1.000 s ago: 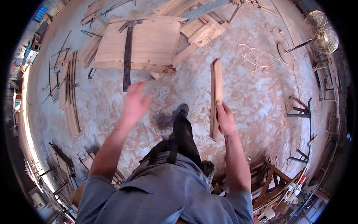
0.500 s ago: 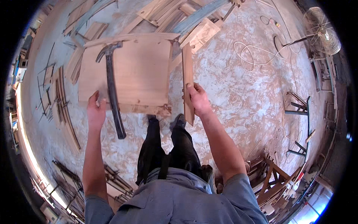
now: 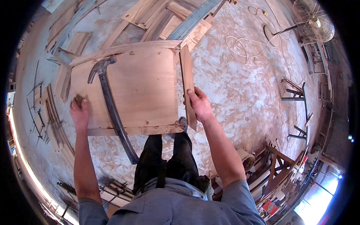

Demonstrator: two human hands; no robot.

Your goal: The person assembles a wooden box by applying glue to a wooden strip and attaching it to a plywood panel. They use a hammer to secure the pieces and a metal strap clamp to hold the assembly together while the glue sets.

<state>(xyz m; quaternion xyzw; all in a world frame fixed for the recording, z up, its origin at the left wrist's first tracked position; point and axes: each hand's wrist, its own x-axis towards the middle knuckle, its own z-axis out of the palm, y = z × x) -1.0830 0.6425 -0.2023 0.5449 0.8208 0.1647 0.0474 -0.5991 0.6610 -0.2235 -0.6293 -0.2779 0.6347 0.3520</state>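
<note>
A pale wooden panel [image 3: 146, 90] lies in front of me, with a raised strip [image 3: 123, 48] along its far edge. Across its left half rests a claw hammer [image 3: 108, 97], its head pointing away and its dark handle overhanging the near edge. My left hand [image 3: 80, 114] is over the panel's left edge, fingers bent and thumb apart; nothing shows in it. My right hand [image 3: 200, 105] grips a narrow wooden board [image 3: 188, 80], thumb on its upper face. That board stands alongside the panel's right edge, a thin gap between them at the near end.
Several planks [image 3: 146, 18] and a bluish beam [image 3: 195, 18] lie beyond the panel. At the far right stands a fan [image 3: 318, 28] with a white cable [image 3: 243, 47] on the floor. Metal frames [image 3: 296, 95] are to the right, thin wood strips [image 3: 54, 108] to the left.
The panel and hammer appear nearer and larger. My left hand has shifted left to the panel's edge; my right hand keeps its hold on the board. The whole view has shifted slightly.
</note>
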